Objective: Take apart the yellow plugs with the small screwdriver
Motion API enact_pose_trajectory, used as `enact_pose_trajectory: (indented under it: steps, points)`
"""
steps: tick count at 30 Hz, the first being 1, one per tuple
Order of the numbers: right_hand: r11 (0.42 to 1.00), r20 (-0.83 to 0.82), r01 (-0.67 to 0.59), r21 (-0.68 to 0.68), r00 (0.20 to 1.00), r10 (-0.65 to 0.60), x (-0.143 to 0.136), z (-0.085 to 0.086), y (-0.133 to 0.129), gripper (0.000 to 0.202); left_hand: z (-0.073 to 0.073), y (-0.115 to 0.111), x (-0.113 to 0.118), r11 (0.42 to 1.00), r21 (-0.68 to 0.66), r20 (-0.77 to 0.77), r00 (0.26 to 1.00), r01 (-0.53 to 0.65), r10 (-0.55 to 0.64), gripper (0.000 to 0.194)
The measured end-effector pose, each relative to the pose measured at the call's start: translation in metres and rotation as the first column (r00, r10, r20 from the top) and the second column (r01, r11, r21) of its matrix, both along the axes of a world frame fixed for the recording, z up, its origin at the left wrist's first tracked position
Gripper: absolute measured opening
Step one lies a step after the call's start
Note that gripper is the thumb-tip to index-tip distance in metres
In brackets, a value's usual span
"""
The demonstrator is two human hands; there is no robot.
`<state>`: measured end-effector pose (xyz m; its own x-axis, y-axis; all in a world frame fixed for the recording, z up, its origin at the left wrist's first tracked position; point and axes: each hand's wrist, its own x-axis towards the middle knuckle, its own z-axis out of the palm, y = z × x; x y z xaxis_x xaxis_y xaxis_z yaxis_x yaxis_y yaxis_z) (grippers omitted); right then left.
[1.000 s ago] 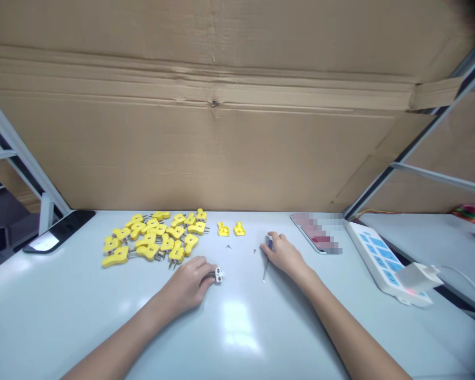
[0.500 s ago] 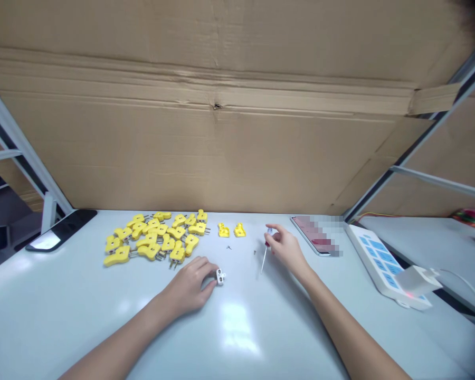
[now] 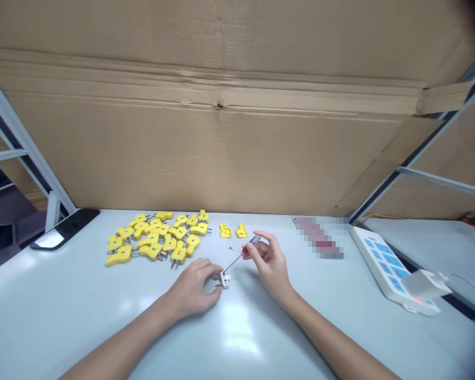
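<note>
Between the thumb and fingers of my left hand (image 3: 196, 285) is a small white plug core (image 3: 225, 280) with metal prongs pointing left. My right hand (image 3: 269, 264) grips a screwdriver (image 3: 250, 245) by its red and clear handle. Its thin shaft slants down to the left, and the tip meets the top of the plug core at a hole or screw. Just beyond lie two yellow plug shell halves, a left one (image 3: 225, 231) and a right one (image 3: 241, 230), with their hollow sides up. Tiny screws (image 3: 230, 248) rest on the table in front of them.
Several yellow plugs (image 3: 154, 238) lie heaped at the back left. A dark phone-like slab (image 3: 65, 229) is at the far left. On the right are a blurred-out flat device (image 3: 319, 237) and a white power strip (image 3: 391, 269) with a charger (image 3: 425, 285). Cardboard (image 3: 221, 158) walls the back.
My right hand has swung the screwdriver leftward, bringing its tip from the bare table onto the plug core. My left hand has turned the core slightly, so its prongs now show.
</note>
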<state>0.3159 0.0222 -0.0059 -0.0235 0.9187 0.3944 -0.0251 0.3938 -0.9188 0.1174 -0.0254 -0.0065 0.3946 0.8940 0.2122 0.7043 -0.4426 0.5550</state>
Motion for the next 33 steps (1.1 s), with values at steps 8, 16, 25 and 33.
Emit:
enact_pose_trajectory:
  steps: [8,16,25,33]
  points:
    - [1.0,0.054,-0.013,0.023,0.998,0.012,0.0,-0.002,-0.002,0.031,-0.007,0.003,0.003,0.999,0.023,-0.014,0.999,-0.04,0.04,0.02]
    - [0.999,0.049,0.0,0.044,0.999,-0.002,-0.001,0.0,-0.004,0.03,-0.007,0.0,0.002,0.997,-0.006,0.055,0.995,-0.079,0.08,0.017]
    - [0.981,0.059,0.06,0.186,0.996,-0.072,0.0,-0.003,-0.007,0.026,-0.01,0.003,0.001,0.997,-0.046,0.159,0.985,-0.068,0.075,0.014]
    - [0.923,0.141,0.096,0.374,0.977,-0.158,0.0,-0.006,-0.009,0.024,-0.009,0.003,0.001,0.998,-0.036,0.15,0.987,-0.059,0.063,0.011]
